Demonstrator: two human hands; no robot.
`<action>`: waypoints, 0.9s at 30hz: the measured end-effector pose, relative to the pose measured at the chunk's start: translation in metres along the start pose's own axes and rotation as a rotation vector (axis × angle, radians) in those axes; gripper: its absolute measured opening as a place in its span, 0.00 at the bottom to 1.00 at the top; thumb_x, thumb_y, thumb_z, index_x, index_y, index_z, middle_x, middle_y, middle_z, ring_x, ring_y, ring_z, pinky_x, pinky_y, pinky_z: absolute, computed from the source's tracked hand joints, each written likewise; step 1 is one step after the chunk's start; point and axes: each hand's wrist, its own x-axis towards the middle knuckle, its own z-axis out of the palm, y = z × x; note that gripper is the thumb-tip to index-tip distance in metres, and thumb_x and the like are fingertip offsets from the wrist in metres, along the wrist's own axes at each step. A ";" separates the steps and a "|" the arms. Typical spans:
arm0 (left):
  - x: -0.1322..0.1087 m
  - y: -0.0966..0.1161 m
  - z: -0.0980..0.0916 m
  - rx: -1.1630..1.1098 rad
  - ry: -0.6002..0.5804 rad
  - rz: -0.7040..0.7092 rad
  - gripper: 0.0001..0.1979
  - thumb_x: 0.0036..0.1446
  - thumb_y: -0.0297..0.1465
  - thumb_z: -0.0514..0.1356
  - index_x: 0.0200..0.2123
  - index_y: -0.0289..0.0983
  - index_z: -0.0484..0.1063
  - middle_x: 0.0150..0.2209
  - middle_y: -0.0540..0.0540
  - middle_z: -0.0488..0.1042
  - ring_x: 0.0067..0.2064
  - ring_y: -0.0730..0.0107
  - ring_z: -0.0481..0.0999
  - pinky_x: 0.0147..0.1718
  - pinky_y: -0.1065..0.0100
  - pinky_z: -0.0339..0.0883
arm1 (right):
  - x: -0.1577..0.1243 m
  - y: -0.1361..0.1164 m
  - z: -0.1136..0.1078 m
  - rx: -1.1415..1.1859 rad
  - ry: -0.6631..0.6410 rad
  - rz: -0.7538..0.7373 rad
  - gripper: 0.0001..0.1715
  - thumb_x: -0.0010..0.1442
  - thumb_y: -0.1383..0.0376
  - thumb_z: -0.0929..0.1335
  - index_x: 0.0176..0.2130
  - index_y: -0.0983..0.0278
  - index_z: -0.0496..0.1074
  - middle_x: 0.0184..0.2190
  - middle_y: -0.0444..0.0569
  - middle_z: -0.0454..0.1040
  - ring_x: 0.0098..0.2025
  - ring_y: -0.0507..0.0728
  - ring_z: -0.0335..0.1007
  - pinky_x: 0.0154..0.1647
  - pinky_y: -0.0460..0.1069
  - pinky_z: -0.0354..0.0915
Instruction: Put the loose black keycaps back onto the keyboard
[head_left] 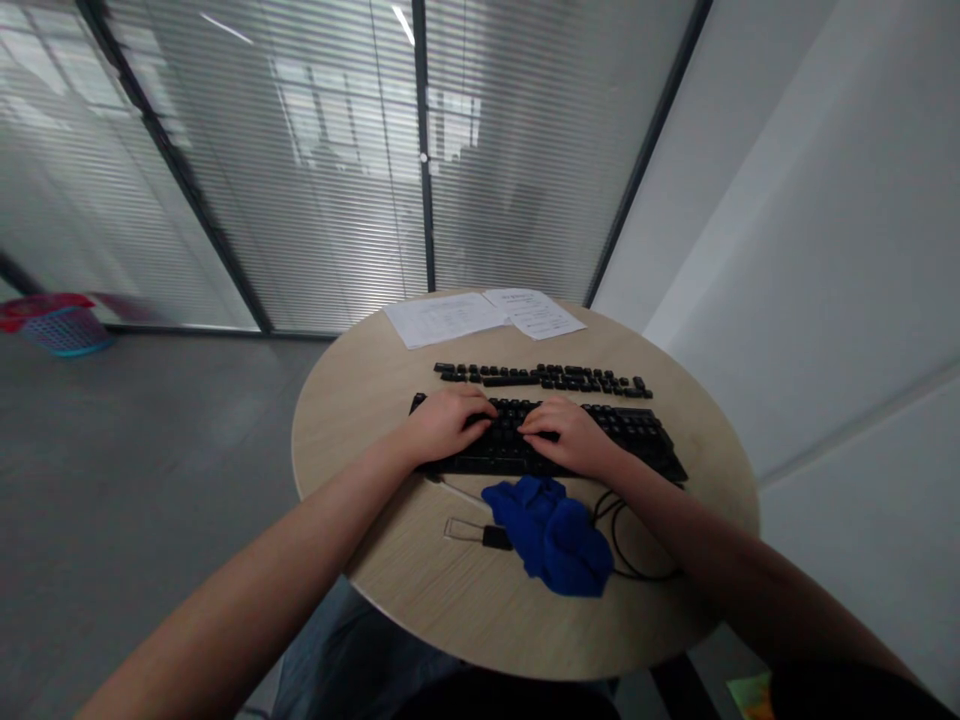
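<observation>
A black keyboard point(495, 462) lies across the middle of the round wooden table. My left hand point(448, 422) rests over its left part, fingers bent down and thumb near the index finger. My right hand point(566, 432) is over the keyboard's middle, its thumb and fingers drawn together with the tips close to my left fingertips. Whatever may be between the fingers of either hand is too small to make out. Behind the keyboard, loose black keycaps point(574, 378) are laid out in rows. Nearer me sits a crumpled blue cloth point(551, 535).
A wire keycap puller with a black handle point(495, 538) lies left of the cloth. A black cable point(619, 540) loops on its right. Printed sheets point(450, 318) lie at the table's point(337, 400) far edge. A basket point(66, 328) stands on the floor at left, before glass partitions.
</observation>
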 end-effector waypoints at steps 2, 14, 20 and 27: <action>0.000 -0.001 0.000 0.002 0.001 0.003 0.10 0.64 0.28 0.58 0.45 0.37 0.79 0.42 0.42 0.79 0.45 0.59 0.76 0.48 0.57 0.71 | -0.001 0.000 0.001 0.019 0.014 0.026 0.08 0.63 0.68 0.70 0.41 0.59 0.81 0.39 0.50 0.83 0.42 0.60 0.77 0.48 0.58 0.70; 0.000 -0.001 -0.001 0.001 -0.010 -0.007 0.11 0.64 0.30 0.57 0.45 0.39 0.78 0.42 0.43 0.79 0.46 0.60 0.77 0.48 0.57 0.71 | -0.003 0.003 0.000 0.084 0.045 0.125 0.06 0.61 0.67 0.73 0.39 0.59 0.82 0.38 0.50 0.83 0.42 0.59 0.78 0.48 0.57 0.72; 0.001 -0.001 0.000 0.011 -0.018 -0.018 0.11 0.64 0.29 0.58 0.45 0.38 0.78 0.43 0.43 0.79 0.46 0.60 0.77 0.49 0.58 0.70 | -0.002 0.001 0.000 0.030 0.010 0.050 0.06 0.63 0.67 0.71 0.39 0.60 0.81 0.38 0.50 0.83 0.41 0.60 0.77 0.47 0.57 0.70; 0.001 0.000 -0.001 0.005 -0.021 -0.030 0.11 0.64 0.30 0.58 0.45 0.38 0.78 0.43 0.42 0.79 0.46 0.59 0.77 0.48 0.57 0.71 | -0.001 -0.001 -0.002 0.008 -0.009 0.036 0.06 0.63 0.67 0.71 0.40 0.60 0.81 0.39 0.50 0.83 0.41 0.59 0.77 0.47 0.57 0.70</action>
